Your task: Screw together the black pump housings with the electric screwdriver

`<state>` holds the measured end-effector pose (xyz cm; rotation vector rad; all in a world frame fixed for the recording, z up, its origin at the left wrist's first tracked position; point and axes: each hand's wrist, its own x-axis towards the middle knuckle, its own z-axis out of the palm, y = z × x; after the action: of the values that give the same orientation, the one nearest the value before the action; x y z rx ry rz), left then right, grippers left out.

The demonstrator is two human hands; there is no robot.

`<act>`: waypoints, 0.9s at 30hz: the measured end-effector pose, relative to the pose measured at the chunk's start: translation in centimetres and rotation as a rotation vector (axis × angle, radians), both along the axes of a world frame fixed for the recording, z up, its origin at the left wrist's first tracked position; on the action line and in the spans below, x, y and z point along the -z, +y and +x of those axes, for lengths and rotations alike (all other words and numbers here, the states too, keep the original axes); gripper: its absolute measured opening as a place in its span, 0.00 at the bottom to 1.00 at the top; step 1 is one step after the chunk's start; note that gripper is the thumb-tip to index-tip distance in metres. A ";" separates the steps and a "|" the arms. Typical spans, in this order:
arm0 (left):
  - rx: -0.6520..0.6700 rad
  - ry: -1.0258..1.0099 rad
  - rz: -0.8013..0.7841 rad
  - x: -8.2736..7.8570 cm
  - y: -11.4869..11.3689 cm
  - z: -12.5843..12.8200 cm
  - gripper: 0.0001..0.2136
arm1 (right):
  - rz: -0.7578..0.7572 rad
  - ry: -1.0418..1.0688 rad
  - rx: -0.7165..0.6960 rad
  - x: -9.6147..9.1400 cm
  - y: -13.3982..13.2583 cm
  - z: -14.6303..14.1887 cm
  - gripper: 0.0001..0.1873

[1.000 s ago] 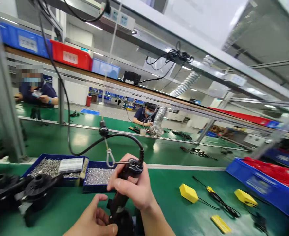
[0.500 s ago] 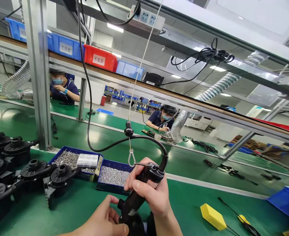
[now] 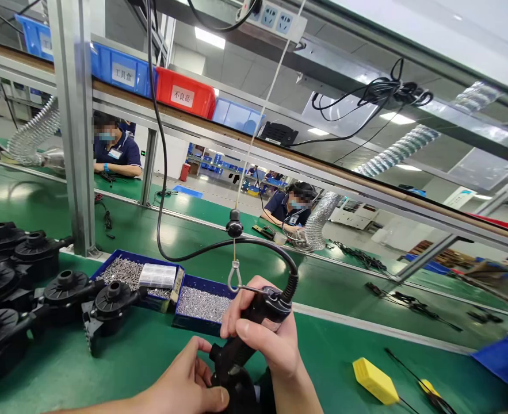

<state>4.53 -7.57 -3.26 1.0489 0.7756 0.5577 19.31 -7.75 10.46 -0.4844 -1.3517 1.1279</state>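
My right hand (image 3: pixel 266 338) is wrapped round a black electric screwdriver (image 3: pixel 254 325) that hangs from a white cord with a metal hook (image 3: pixel 234 276). The tool points down and left at a black round part (image 3: pixel 239 391) at the bottom edge. My left hand (image 3: pixel 188 384) has its fingers curled against that part, thumb pressed on it. A black cable (image 3: pixel 219 246) loops from the tool's top up to the frame overhead.
Two blue trays of small screws (image 3: pixel 202 305) (image 3: pixel 128 271) lie just beyond my hands. Several black round housings (image 3: pixel 64 290) crowd the left. A yellow block (image 3: pixel 374 380) lies at the right. An aluminium post (image 3: pixel 76 126) stands left. Two people work across the green belts.
The view has swung left and slightly down, bringing more black housings into sight and pushing the blue bin off to the right. My hands keep their hold on tool and part.
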 end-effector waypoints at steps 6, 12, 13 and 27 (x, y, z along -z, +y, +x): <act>0.011 0.002 0.007 -0.4 -0.1 -0.6 0.35 | 0.019 0.033 -0.117 -0.1 0.1 0.0 0.16; 0.003 -0.010 0.029 0.0 -0.2 -0.5 0.33 | 0.033 0.021 -0.111 0.1 0.2 -0.1 0.17; -0.004 -0.009 0.035 0.0 -0.2 -0.4 0.33 | 0.028 0.007 -0.121 0.1 0.2 -0.1 0.17; -0.005 0.009 0.178 1.5 -0.8 -0.5 0.35 | 0.008 0.077 -0.304 1.7 1.6 0.4 0.18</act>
<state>4.04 -8.38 -4.74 1.2145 0.7465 0.6357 19.72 -6.15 8.74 -0.2306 -1.3917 1.3735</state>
